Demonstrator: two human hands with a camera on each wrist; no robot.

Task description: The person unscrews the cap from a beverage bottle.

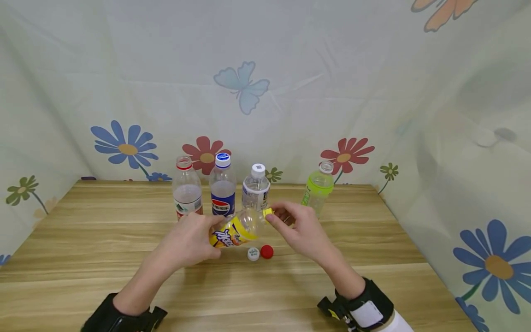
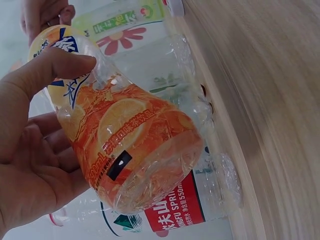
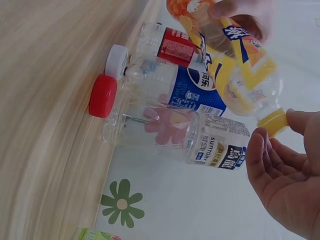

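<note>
A clear plastic bottle (image 1: 232, 232) with a yellow and orange label is tilted above the table, its neck toward the right. My left hand (image 1: 191, 240) grips it around the body; in the left wrist view the thumb lies across the label of the bottle (image 2: 130, 130). At the neck, my right hand (image 1: 299, 229) pinches the yellow cap (image 3: 273, 122) between thumb and index finger. The cap sits on the bottle's mouth. Below the bottle, a white cap (image 1: 253, 253) and a red cap (image 1: 267, 251) lie side by side on the table.
Behind my hands stand a capless red-labelled bottle (image 1: 187, 186), a blue-labelled bottle (image 1: 223, 186) with its cap on, and a white-capped bottle (image 1: 256, 186). A capless green-labelled bottle (image 1: 318, 186) stands farther right. A flowered curtain (image 1: 290, 92) hangs beyond the wooden table (image 1: 103, 230).
</note>
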